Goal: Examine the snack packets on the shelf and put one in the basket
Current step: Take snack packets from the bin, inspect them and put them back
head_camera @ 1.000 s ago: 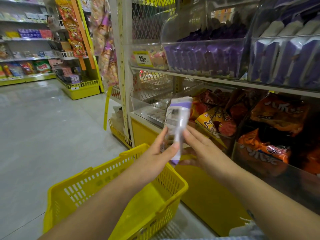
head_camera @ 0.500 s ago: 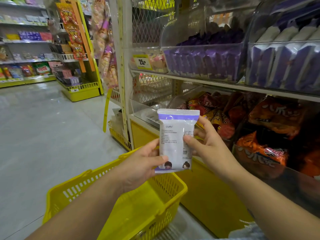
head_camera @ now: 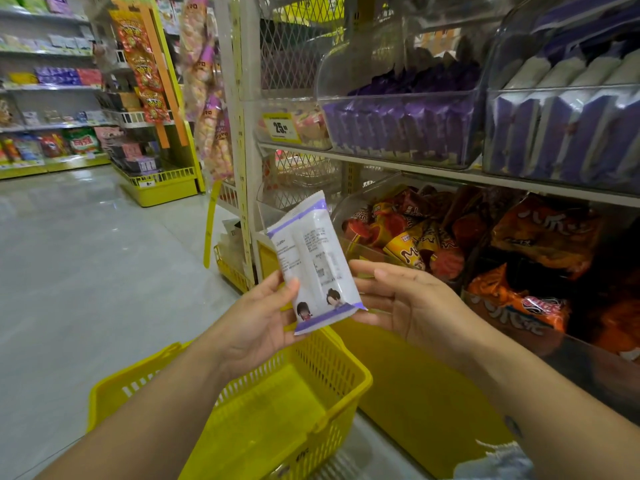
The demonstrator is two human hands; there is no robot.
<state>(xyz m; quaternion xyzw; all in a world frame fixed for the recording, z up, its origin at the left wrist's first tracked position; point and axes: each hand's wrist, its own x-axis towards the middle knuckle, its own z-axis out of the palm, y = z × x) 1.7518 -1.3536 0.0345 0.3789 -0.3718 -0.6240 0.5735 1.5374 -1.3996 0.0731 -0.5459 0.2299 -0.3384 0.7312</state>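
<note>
Off the shelf (head_camera: 433,173) and under inspection: a snack packet (head_camera: 313,261) pinched in the grip of the left hand (head_camera: 256,317), right hand (head_camera: 412,306) open against its edge, yellow basket (head_camera: 349,372) waiting below.

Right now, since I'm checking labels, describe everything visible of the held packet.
The packet is glossy white plastic with purple end bands, back showing: fine print, centre seam, two cartoon figures near the bottom. It leans left above the yellow basket; the left hand pinches it, the right hand touches its edge.
</note>
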